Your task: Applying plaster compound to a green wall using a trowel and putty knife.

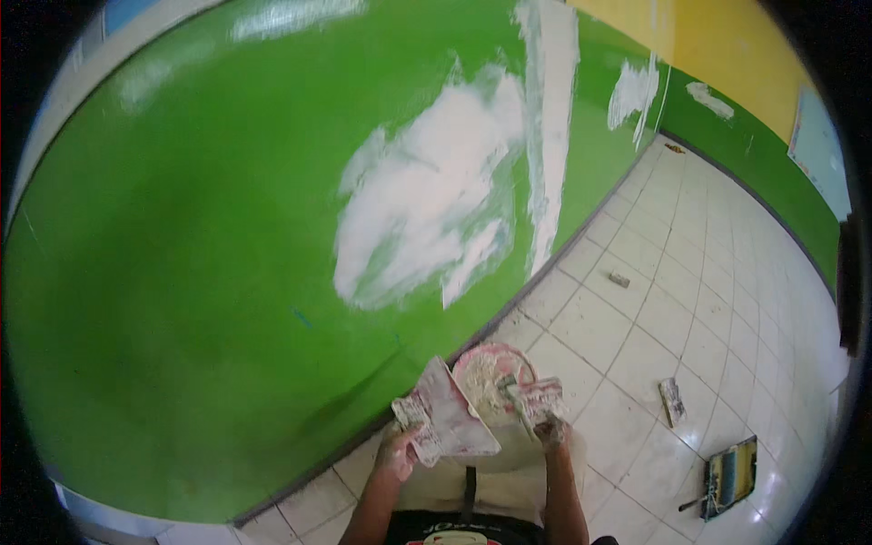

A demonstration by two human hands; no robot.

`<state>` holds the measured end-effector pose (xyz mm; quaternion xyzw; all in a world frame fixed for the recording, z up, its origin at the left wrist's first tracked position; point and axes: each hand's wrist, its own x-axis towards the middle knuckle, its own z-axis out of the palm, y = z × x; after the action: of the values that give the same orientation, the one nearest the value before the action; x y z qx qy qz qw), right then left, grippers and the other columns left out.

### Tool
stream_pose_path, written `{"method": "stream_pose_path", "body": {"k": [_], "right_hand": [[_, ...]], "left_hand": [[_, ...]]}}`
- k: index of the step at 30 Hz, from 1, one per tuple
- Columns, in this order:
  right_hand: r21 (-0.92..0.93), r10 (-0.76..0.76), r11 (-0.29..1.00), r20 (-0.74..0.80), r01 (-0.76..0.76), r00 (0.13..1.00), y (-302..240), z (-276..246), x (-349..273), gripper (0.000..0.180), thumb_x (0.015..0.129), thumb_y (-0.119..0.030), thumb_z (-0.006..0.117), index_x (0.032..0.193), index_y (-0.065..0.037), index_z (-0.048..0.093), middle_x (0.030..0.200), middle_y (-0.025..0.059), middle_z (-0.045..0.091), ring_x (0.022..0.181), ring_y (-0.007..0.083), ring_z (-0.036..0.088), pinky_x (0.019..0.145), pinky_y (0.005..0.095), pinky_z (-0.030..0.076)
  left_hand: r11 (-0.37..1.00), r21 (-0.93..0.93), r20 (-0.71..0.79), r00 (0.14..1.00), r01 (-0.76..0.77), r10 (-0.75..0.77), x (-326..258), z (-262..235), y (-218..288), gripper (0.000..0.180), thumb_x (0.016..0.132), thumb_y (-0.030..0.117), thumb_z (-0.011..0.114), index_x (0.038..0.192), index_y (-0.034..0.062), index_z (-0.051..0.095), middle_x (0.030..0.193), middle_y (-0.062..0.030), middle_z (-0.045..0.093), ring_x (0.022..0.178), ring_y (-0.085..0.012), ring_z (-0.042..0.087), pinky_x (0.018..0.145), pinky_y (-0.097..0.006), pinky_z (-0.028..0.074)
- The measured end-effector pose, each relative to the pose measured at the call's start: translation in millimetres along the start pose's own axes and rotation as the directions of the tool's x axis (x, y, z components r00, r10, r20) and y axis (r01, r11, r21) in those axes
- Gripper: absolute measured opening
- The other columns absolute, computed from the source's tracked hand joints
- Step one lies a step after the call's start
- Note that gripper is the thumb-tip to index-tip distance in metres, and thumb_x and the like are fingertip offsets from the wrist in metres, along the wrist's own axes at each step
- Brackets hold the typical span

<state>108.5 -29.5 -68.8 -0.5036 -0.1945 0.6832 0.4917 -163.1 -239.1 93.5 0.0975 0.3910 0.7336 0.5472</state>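
My left hand point(396, 456) is closed round a wide putty spreader point(451, 411), its flat face smeared with white and pinkish filler. In my right hand point(552, 432) is a smaller putty knife point(540, 398), also caked with filler, held over the right side of a round pink bucket point(491, 349). Pale wet putty point(480, 374) lies inside the bucket, and a stick-like tool point(521, 411) leans at its near right edge. Both hands are spattered with filler. In front of me the green wall point(227, 227) carries a large white putty patch point(427, 191).
A vertical putty strip point(549, 136) runs down the wall, with smaller patches farther right. On the white tiled floor point(609, 345) lie a small block point(619, 280), a putty-marked flat piece point(671, 401) and a paint tray with a roller point(729, 479). A dark skirting edge borders the wall.
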Motion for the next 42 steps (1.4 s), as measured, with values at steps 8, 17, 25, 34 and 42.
{"method": "stream_pose_path", "body": {"k": [8,17,25,34,42], "right_hand": [[0.14,0.036,0.988,0.164,-0.06,0.986,14,-7,-4,0.008,0.083,-0.011,0.057,0.08,-0.004,0.054,0.063,0.0064,0.051,0.051,0.0208,0.053,0.045,0.0321,0.044],[0.036,0.05,0.998,0.106,-0.054,0.993,11,-17,-2,0.024,0.086,-0.018,0.055,0.095,0.004,0.057,0.082,0.0149,0.061,0.07,0.0275,0.061,0.058,0.0392,0.053],[-0.1,0.102,0.993,0.418,-0.066,0.903,-8,1,-19,0.026,0.085,-0.019,0.061,0.063,-0.01,0.048,0.054,-0.0005,0.037,0.047,0.0157,0.038,0.044,0.0321,0.037],[-0.157,0.017,0.984,0.537,0.081,0.843,-7,52,45,0.018,0.083,-0.015,0.065,0.073,-0.005,0.053,0.063,0.0017,0.046,0.053,0.0156,0.044,0.05,0.0321,0.043],[-0.199,-0.006,0.957,0.715,0.212,0.699,18,71,162,0.014,0.082,-0.015,0.063,0.085,-0.003,0.056,0.07,0.0068,0.054,0.062,0.0209,0.052,0.058,0.0353,0.049]], "left_hand": [[0.999,0.03,0.046,0.998,0.032,-0.033,-4,17,15,0.038,0.081,0.01,0.066,0.116,0.0047,0.054,0.105,-0.0056,0.063,0.092,-0.0198,0.064,0.081,-0.036,0.053],[1.0,0.009,0.057,0.998,0.006,-0.007,0,4,10,0.031,0.081,0.011,0.065,0.111,0.005,0.058,0.096,-0.0063,0.065,0.081,-0.0186,0.066,0.068,-0.035,0.056],[0.999,-0.03,-0.031,0.999,-0.013,0.012,-20,30,7,0.025,0.082,0.014,0.066,0.104,0.0057,0.061,0.089,-0.0032,0.066,0.075,-0.014,0.065,0.062,-0.03,0.054],[0.95,0.038,-0.125,0.941,-0.311,0.314,4,20,-37,0.025,0.084,0.015,0.066,0.104,0.0031,0.06,0.088,-0.0024,0.063,0.075,-0.0119,0.062,0.06,-0.029,0.051],[0.93,-0.014,-0.199,0.913,-0.367,0.357,20,33,-60,0.031,0.084,0.02,0.067,0.109,0.0051,0.058,0.092,-0.0039,0.064,0.082,-0.0139,0.064,0.07,-0.031,0.054]]}}
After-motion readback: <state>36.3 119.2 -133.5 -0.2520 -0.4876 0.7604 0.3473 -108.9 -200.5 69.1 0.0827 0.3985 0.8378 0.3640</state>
